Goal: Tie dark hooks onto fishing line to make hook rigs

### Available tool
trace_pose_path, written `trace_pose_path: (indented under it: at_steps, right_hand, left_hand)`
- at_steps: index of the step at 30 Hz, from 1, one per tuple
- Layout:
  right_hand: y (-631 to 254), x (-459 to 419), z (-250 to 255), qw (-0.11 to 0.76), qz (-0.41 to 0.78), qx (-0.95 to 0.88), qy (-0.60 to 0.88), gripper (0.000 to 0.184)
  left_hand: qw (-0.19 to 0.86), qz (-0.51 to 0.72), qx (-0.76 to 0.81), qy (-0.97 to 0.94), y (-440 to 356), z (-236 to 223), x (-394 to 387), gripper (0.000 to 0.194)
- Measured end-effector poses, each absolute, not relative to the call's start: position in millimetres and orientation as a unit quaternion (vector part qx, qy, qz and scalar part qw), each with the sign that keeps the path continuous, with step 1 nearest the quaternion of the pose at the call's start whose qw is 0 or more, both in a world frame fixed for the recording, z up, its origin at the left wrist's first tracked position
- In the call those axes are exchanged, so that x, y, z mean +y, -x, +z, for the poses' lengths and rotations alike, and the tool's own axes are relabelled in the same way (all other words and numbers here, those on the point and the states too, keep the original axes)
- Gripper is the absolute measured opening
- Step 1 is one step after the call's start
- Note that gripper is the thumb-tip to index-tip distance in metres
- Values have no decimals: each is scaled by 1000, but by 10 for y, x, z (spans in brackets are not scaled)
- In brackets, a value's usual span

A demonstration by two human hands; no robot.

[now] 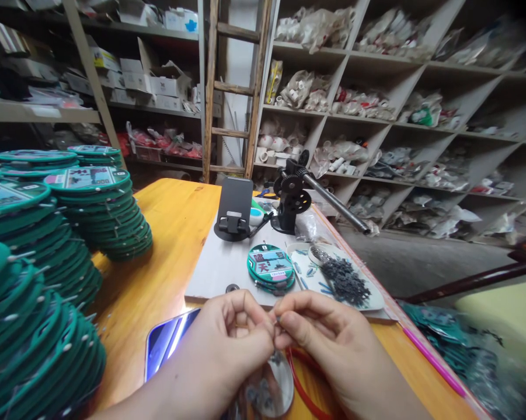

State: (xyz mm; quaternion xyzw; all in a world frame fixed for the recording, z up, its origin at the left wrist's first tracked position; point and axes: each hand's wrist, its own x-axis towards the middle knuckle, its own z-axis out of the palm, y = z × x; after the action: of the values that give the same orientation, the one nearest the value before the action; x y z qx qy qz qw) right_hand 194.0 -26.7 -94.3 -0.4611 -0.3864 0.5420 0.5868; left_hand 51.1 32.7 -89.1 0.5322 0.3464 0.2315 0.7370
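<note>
My left hand (236,338) and my right hand (326,335) meet at the fingertips above the table's near edge. Both pinch something tiny and dark between thumb and forefinger, too small and covered to name. Under them is a round shallow dish (284,382) with small pieces in it, partly hidden by my left hand. A red cord or tube (304,388) curves beside the dish, below my right hand. Just beyond my fingers lies a small pile of round green line spools (270,265) with printed labels. Right of it, a white tray (379,300) holds many small black parts (344,280).
Tall stacks of green spools (96,213) crowd the left. A phone (166,344) lies left of my wrist. On a white board (208,271) stand a black phone stand (234,204) and a geared hand press (291,195) with a long lever. Shelves and a wooden ladder (212,87) are behind.
</note>
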Motion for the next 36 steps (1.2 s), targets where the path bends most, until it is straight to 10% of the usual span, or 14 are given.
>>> trace_pose_path:
  at_steps: [36]
  right_hand:
    - [-1915, -273, -957, 620, 502, -361, 484, 26]
  left_hand:
    - [655, 272, 386, -589, -537, -965, 338, 14]
